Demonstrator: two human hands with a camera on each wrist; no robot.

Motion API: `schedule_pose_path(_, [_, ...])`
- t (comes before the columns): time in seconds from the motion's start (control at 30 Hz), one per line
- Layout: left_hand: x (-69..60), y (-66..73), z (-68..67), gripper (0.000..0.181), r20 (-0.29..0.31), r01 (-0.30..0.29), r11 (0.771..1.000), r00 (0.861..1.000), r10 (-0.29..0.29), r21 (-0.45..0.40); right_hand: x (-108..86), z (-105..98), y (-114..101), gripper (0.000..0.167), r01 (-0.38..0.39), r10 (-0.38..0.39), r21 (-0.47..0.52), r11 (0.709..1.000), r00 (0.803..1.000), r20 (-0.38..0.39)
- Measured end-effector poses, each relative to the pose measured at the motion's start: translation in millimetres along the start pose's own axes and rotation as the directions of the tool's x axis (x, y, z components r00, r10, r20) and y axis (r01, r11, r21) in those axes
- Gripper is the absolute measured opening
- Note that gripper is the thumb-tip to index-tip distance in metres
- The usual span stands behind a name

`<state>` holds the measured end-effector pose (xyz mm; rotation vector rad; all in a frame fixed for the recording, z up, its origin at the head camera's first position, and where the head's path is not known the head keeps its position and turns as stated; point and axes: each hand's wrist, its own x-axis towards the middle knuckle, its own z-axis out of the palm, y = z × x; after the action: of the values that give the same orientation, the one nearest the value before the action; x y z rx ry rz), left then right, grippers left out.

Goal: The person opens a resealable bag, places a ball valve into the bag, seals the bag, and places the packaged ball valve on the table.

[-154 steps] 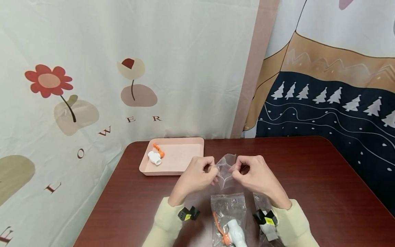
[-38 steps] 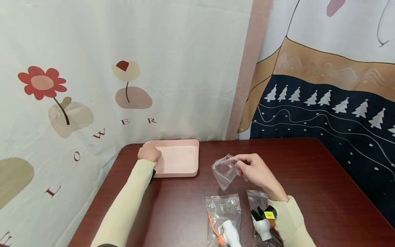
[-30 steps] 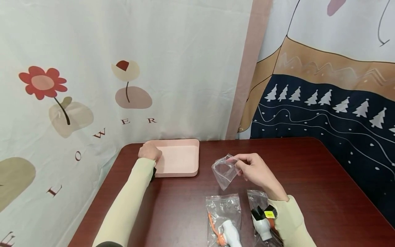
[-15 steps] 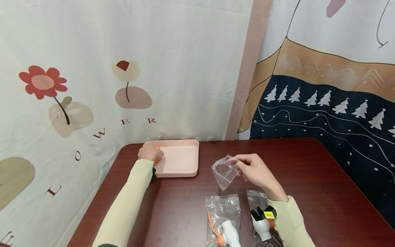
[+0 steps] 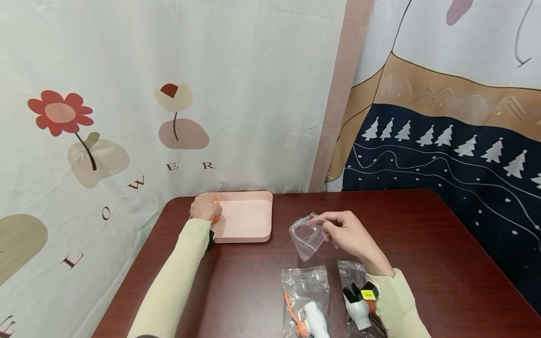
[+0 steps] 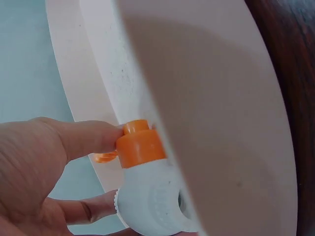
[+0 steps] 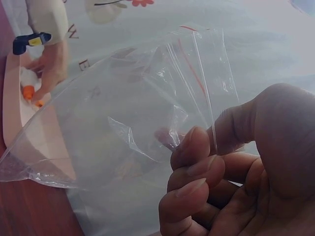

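My left hand (image 5: 205,208) reaches into the left side of the pink tray (image 5: 247,220). In the left wrist view its thumb and fingers grip a white plastic piece (image 6: 147,196) with an orange cap (image 6: 140,149), close to the tray wall. Part of an orange strip (image 6: 106,157) shows behind the thumb. Over the table my right hand (image 5: 347,232) pinches a clear zip-lock bag (image 5: 305,239) near its zip edge. The bag hangs with its mouth partly spread, and nothing shows inside it.
Two filled zip-lock bags lie on the dark red table (image 5: 249,291). One bag (image 5: 310,277) has a white piece and an orange strip in it; the other bag (image 5: 352,270), with similar parts, is partly under my right wrist. Printed curtains (image 5: 253,94) hang behind the table.
Five seconds ago both hands held the clear bag. My left hand has since moved to the tray piece. Over the last second its orange part has come into sight beside my fingers.
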<state>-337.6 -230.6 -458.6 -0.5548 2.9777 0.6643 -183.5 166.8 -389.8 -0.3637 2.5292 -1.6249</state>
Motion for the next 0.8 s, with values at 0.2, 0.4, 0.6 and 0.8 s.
schedule_pose_path(0.2, [-4.8, -2.5, -0.3, 0.011, -0.001, -0.006, 0.997, 1.000, 0.006, -0.076, 0.1, 0.6, 0.2, 0.031, -0.004, 0.004, -0.002, 1.000, 1.000, 0.000])
schedule_pose_path(0.4, [-11.3, -2.4, -5.0, 0.021, 0.027, -0.033, 0.988, 0.999, 0.038, -0.151, 2.1, 1.8, 0.0, 0.032, -0.012, 0.012, -0.004, 1.000, 1.000, -0.003])
schedule_pose_path(0.6, [-19.8, 3.5, -10.4, 0.032, 0.027, -0.045, 0.986, 0.998, 0.050, -0.161, 2.5, 1.8, -0.8, 0.032, -0.033, 0.033, 0.005, 0.999, 0.999, 0.010])
schedule_pose_path(0.8, [-31.8, 8.9, -14.9, 0.045, -0.042, -0.115, 0.959, 0.993, 0.108, -0.260, 2.0, 1.6, -1.2, 0.032, -0.046, 0.046, 0.003, 0.999, 0.999, 0.007])
